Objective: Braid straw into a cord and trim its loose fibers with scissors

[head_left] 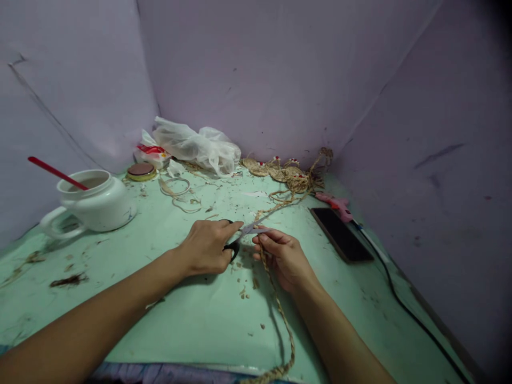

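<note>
My left hand [210, 246] is closed around the black handles of a pair of scissors [248, 229]. The blades point right, slightly parted, and reach the fingers of my right hand [285, 256]. Between thumb and fingers, my right hand pinches a braided straw-coloured cord [276, 290]. From there the cord hangs down to the near table edge, and its other part runs back toward the far right. The blades lie across the cord at my right fingertips; whether they touch it I cannot tell.
A white mug [100, 205] with a red stick stands left. Farther back are a round tin [141, 171], a plastic bag [200, 146], a ring [176, 186] and woven coils with red beads [280, 172]. A phone [340, 234] and corded pink glue gun [336, 205] lie right.
</note>
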The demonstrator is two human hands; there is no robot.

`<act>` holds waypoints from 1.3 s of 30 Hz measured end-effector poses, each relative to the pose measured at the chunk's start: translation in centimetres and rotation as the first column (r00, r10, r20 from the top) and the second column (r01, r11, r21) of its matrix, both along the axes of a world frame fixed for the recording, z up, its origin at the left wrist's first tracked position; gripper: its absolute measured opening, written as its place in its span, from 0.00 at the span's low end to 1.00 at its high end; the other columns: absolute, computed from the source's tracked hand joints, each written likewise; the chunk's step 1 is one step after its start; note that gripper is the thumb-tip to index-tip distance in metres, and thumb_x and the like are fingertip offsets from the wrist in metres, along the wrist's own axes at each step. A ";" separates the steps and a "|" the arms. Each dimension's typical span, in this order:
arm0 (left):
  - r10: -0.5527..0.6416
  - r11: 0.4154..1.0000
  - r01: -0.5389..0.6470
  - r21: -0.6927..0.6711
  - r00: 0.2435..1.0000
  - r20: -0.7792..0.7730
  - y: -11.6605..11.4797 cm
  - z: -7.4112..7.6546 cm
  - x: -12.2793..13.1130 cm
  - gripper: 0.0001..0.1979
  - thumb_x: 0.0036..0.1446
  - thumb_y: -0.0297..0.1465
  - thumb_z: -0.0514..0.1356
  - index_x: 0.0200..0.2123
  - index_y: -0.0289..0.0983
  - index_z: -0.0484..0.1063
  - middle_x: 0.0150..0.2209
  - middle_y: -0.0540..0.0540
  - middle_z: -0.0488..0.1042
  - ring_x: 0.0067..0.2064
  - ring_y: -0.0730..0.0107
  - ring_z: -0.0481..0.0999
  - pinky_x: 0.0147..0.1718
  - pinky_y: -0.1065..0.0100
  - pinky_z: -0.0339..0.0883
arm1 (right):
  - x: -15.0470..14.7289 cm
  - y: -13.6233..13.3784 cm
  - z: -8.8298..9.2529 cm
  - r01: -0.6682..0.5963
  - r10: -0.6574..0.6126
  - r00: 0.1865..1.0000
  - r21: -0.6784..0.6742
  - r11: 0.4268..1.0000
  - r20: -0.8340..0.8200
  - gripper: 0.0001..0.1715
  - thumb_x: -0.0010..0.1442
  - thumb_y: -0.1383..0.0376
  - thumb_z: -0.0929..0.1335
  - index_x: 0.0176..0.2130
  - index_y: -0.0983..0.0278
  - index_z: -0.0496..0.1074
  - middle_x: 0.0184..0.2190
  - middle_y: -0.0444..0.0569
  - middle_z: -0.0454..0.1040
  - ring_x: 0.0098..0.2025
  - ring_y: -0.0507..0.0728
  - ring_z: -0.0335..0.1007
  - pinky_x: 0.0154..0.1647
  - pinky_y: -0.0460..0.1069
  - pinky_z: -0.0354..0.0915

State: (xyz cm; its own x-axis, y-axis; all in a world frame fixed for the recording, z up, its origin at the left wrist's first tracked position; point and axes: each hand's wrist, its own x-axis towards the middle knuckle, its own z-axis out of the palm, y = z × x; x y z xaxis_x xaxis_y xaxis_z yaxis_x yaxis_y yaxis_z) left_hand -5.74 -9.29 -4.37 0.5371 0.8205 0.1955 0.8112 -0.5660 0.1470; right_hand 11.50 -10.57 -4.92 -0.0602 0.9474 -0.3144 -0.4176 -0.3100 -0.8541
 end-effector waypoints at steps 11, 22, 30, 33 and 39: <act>-0.076 0.994 0.085 -0.070 0.989 0.129 0.2 0.0 0.3 0.24 0.44 0.25 0.51 0.48 0.39 0.62 0.36 0.47 0.73 0.36 0.65 0.72 0.34 0.68 0.64 | -0.1 -0.1 -0.2 0.016 -0.016 1.000 0.002 1.000 -0.022 0.14 0.35 0.68 0.74 0.28 0.68 0.74 0.20 0.45 0.74 0.19 0.48 0.67 0.21 0.43 0.67; -0.076 0.990 0.094 -0.105 0.984 0.162 0.7 0.2 0.1 0.19 0.45 0.23 0.50 0.42 0.40 0.66 0.31 0.49 0.73 0.34 0.67 0.72 0.31 0.71 0.61 | -0.3 0.0 -0.2 0.047 -0.048 0.998 -0.018 0.999 -0.050 0.12 0.38 0.72 0.73 0.29 0.68 0.73 0.20 0.46 0.74 0.19 0.49 0.68 0.20 0.43 0.68; 0.170 0.974 -0.039 -0.222 0.774 0.610 1.5 -0.6 0.0 0.14 0.46 0.27 0.53 0.39 0.36 0.69 0.26 0.50 0.71 0.27 0.74 0.68 0.27 0.74 0.60 | 0.1 0.2 -0.2 0.024 -0.027 0.990 -0.021 0.999 -0.136 0.11 0.44 0.74 0.70 0.32 0.69 0.73 0.21 0.46 0.73 0.19 0.48 0.67 0.21 0.43 0.69; 0.312 0.923 -0.014 -0.385 0.615 0.724 1.5 -0.8 0.2 0.16 0.45 0.31 0.57 0.39 0.32 0.68 0.23 0.51 0.69 0.24 0.75 0.66 0.25 0.73 0.61 | 0.2 0.3 -0.3 0.020 -0.021 0.988 -0.010 1.000 -0.150 0.10 0.44 0.74 0.70 0.32 0.69 0.72 0.21 0.45 0.73 0.19 0.47 0.67 0.21 0.42 0.68; 0.296 0.918 -0.001 -0.398 0.668 0.683 1.0 -0.4 0.2 0.16 0.45 0.37 0.58 0.37 0.33 0.68 0.21 0.53 0.66 0.22 0.77 0.63 0.23 0.74 0.58 | 0.1 0.2 -0.1 0.017 -0.017 0.991 -0.003 1.000 -0.135 0.12 0.42 0.73 0.71 0.32 0.68 0.72 0.23 0.46 0.74 0.21 0.49 0.68 0.22 0.44 0.68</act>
